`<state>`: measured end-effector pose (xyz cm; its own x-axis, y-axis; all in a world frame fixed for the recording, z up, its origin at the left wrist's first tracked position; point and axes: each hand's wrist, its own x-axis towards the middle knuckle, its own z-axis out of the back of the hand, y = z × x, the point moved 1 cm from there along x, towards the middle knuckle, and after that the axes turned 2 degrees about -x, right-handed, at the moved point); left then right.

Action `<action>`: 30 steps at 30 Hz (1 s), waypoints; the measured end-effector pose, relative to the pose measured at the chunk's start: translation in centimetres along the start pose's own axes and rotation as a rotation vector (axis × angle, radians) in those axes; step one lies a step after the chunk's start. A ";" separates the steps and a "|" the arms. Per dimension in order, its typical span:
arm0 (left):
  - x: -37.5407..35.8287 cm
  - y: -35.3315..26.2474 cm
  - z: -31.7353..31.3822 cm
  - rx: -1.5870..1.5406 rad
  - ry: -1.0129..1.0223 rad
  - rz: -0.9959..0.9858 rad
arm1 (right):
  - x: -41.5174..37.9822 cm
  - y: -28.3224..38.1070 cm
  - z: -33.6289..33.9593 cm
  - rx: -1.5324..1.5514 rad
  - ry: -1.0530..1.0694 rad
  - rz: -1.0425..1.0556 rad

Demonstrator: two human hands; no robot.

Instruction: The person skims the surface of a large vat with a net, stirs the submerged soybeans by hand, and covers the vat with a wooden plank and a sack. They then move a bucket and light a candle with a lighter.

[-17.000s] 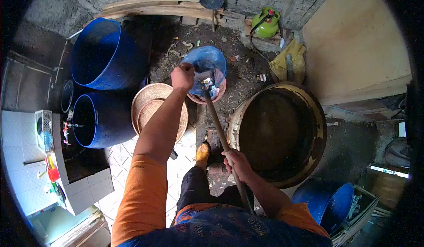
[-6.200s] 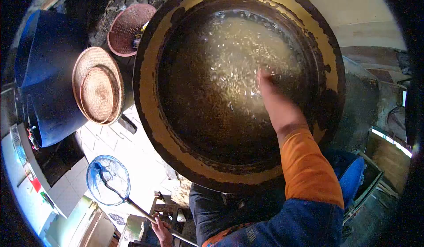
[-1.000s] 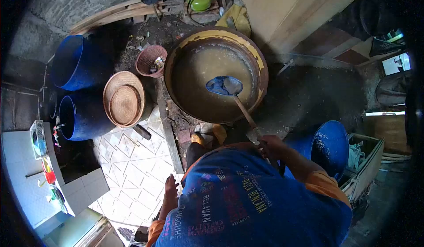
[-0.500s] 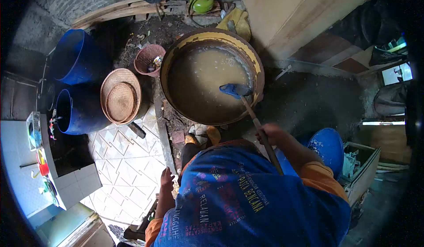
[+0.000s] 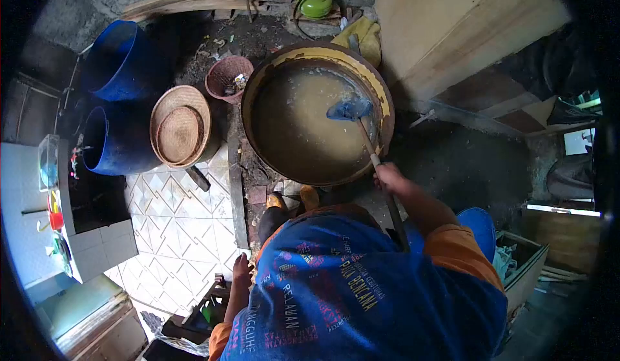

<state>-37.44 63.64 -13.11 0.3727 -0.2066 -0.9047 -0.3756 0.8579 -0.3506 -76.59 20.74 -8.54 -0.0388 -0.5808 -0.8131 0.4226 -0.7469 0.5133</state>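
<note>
My right hand (image 5: 389,177) is wrapped around the wooden handle of a long-handled scoop (image 5: 350,108). The scoop's blue head sits in the cloudy, tan liquid (image 5: 303,122) inside a large round pan (image 5: 253,135) with a yellowish, worn rim. Its handle slants over the pan's near right side back toward my body. My left hand (image 5: 241,271) hangs low at my left side, above the tiled floor, with nothing seen in it. Its fingers look loosely extended, though they are small in view.
Left of the pan stand a reddish basket (image 5: 223,80), woven trays (image 5: 180,134) and two blue drums (image 5: 116,70). A green gas cylinder (image 5: 316,2) is beyond it, near a yellow sack (image 5: 365,43). Another blue container (image 5: 476,228) is at my right. Tiled floor (image 5: 184,232) lies left.
The scoop's head has moved away from me, deeper into the liquid, and now looks partly submerged. My right hand has moved slightly forward with the handle. The view has shifted a little.
</note>
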 end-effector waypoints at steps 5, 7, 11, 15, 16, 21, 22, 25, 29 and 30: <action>-0.4 -0.1 -0.3 -0.149 -0.057 -0.017 | 0.3 3.6 -1.6 -0.061 -0.052 -0.006; -0.3 0.1 -0.2 -0.224 -0.060 0.016 | 1.6 4.3 -2.0 -0.071 -0.068 -0.001; -0.9 0.4 -0.3 -0.255 -0.142 0.055 | 4.3 5.4 -2.6 -0.205 -0.064 0.053; -1.7 1.9 -0.2 -0.254 -0.157 0.064 | 5.4 7.3 -3.6 -0.407 -0.155 0.151; -1.9 2.4 -0.3 -0.263 -0.155 0.063 | 5.4 7.8 -4.0 -0.412 -0.149 0.155; -2.5 4.0 -0.9 -0.234 -0.140 0.059 | 5.8 9.9 -6.6 -0.603 -0.086 0.326; -2.8 4.5 -1.0 -0.111 -0.129 -0.026 | 5.6 10.1 -7.3 -0.607 -0.079 0.329; -2.0 5.8 -1.4 0.036 -0.104 -0.098 | 4.5 10.8 -9.5 -0.657 -0.088 0.388; -1.4 6.8 -1.8 -0.013 -0.099 -0.129 | 4.0 9.9 -11.3 -0.613 0.058 0.393; -1.6 6.6 -2.0 -0.019 -0.079 -0.154 | 3.1 9.8 -11.5 -0.583 0.094 0.365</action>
<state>-42.18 68.72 -14.49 0.4923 -0.2964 -0.8184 -0.3248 0.8098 -0.4886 -62.13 15.36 -9.20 0.2663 -0.7116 -0.6501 0.8123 -0.1974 0.5488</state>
